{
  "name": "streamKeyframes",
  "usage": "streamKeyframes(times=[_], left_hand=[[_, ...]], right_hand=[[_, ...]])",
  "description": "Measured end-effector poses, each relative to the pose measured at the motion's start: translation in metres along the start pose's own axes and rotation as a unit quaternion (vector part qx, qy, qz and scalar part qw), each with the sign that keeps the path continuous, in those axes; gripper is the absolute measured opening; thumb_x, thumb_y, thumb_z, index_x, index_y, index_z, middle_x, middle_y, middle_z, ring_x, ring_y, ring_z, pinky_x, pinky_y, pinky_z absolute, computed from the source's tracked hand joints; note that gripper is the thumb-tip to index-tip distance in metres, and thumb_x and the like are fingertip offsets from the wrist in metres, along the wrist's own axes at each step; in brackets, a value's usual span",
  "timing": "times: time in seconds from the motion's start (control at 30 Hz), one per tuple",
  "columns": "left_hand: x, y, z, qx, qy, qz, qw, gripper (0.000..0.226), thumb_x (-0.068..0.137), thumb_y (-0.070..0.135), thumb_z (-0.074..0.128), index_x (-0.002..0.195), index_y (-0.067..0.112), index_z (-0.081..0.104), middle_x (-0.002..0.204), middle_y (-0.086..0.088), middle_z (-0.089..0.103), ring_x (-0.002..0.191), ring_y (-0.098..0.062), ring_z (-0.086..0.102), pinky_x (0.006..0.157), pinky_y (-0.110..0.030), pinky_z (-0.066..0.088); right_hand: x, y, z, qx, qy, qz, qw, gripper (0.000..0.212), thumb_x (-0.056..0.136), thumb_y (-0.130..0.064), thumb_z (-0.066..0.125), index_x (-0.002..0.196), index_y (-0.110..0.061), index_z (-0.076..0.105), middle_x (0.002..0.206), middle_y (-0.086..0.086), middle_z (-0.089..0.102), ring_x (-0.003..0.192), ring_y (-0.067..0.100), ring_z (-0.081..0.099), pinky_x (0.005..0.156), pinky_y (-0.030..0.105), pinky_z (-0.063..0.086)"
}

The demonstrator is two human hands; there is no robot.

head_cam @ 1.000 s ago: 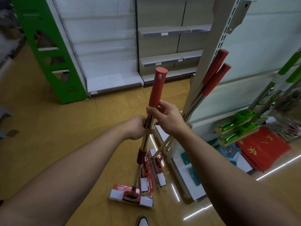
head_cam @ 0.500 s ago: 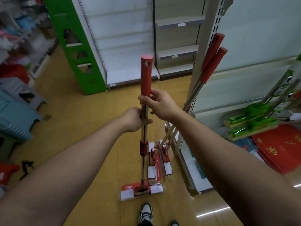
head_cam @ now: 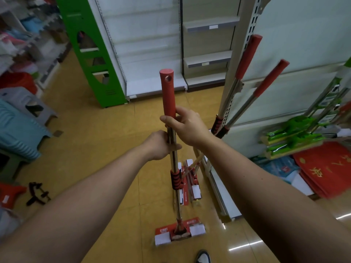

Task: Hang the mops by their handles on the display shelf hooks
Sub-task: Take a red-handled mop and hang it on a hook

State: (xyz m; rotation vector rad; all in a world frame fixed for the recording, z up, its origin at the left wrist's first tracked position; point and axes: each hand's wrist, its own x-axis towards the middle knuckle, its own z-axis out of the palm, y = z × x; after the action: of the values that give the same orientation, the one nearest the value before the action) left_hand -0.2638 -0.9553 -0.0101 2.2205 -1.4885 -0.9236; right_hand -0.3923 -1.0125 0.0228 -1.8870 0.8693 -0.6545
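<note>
Two hands hold one red mop (head_cam: 171, 118) upright, head on the floor: left hand (head_cam: 158, 145) clasps the pole, right hand (head_cam: 187, 126) wraps the grip, probably steadying its hanging hole (head_cam: 168, 78) for a hook

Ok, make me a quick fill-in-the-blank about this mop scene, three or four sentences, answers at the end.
1. The held mop has a ____ handle grip.
2. The right hand grips the pole ____ the left hand.
3. Two more red-handled mops lean against the shelf ____.
4. The mops with green heads lie to the person's ____.

Missing words: red; above; upright; right
</note>
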Motion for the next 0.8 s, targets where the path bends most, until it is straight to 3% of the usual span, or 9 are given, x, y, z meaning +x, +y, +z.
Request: streamKeyframes(times=[0.23, 0.4, 0.47, 0.57, 0.7, 0.8], left_hand=[[-0.014, -0.011, 0.023, -0.013, -0.049, 0.032, 0.998, 0.026, 0.093, 0.042, 0.071, 0.088, 0.017, 0.067, 0.089, -0.01, 0.073, 0.079, -0.027, 0.069, 0.08, -0.047, 0.059], [-0.026, -0.013, 0.035, -0.037, -0.078, 0.073, 0.994, 0.023, 0.095, 0.036, 0.07, 0.078, 0.029, 0.057, 0.075, 0.002, 0.063, 0.062, -0.014, 0.056, 0.058, -0.029, 0.045], [-0.032, -0.012, 0.037, -0.032, -0.089, 0.089, 0.992, 0.022, 0.094, 0.037, 0.071, 0.078, 0.029, 0.059, 0.072, 0.004, 0.061, 0.06, -0.012, 0.054, 0.054, -0.028, 0.04], [-0.039, -0.009, 0.035, -0.049, -0.105, 0.097, 0.989, 0.022, 0.091, 0.042, 0.072, 0.09, 0.02, 0.072, 0.084, -0.005, 0.073, 0.073, -0.025, 0.067, 0.067, -0.041, 0.053], [-0.048, 0.0, 0.031, -0.066, -0.105, 0.126, 0.984, 0.02, 0.084, 0.049, 0.072, 0.085, 0.029, 0.071, 0.086, -0.006, 0.074, 0.071, -0.022, 0.064, 0.069, -0.043, 0.055], [-0.052, 0.006, 0.031, -0.089, -0.103, 0.156, 0.978, 0.042, 0.062, 0.07, 0.063, 0.087, 0.037, 0.072, 0.089, 0.004, 0.075, 0.083, -0.019, 0.07, 0.08, -0.045, 0.06]], right_hand=[[-0.033, 0.003, 0.009, -0.007, 0.032, 0.048, 0.998, 0.038, 0.096, -0.051, 0.065, 0.121, -0.022, 0.066, 0.101, 0.002, 0.077, 0.096, 0.018, 0.074, 0.09, 0.048, 0.061], [-0.062, 0.0, 0.013, -0.007, 0.07, 0.078, 0.994, 0.032, 0.093, -0.052, 0.066, 0.113, -0.027, 0.067, 0.098, -0.002, 0.077, 0.096, 0.015, 0.075, 0.089, 0.046, 0.061], [-0.072, -0.003, 0.013, -0.007, 0.085, 0.083, 0.993, 0.029, 0.094, -0.048, 0.067, 0.113, -0.025, 0.067, 0.1, -0.001, 0.077, 0.096, 0.016, 0.075, 0.089, 0.043, 0.061], [-0.085, -0.011, 0.011, -0.023, 0.109, 0.09, 0.99, 0.027, 0.094, -0.048, 0.067, 0.111, -0.026, 0.067, 0.101, 0.0, 0.077, 0.097, 0.018, 0.074, 0.087, 0.044, 0.06], [-0.099, -0.029, 0.003, -0.021, 0.149, 0.088, 0.985, 0.029, 0.096, -0.041, 0.069, 0.114, -0.017, 0.068, 0.101, 0.004, 0.078, 0.098, 0.019, 0.075, 0.094, 0.051, 0.059], [-0.111, -0.047, -0.009, -0.023, 0.173, 0.077, 0.982, 0.03, 0.097, -0.038, 0.068, 0.114, -0.013, 0.068, 0.1, 0.005, 0.077, 0.094, 0.019, 0.075, 0.089, 0.045, 0.061]])
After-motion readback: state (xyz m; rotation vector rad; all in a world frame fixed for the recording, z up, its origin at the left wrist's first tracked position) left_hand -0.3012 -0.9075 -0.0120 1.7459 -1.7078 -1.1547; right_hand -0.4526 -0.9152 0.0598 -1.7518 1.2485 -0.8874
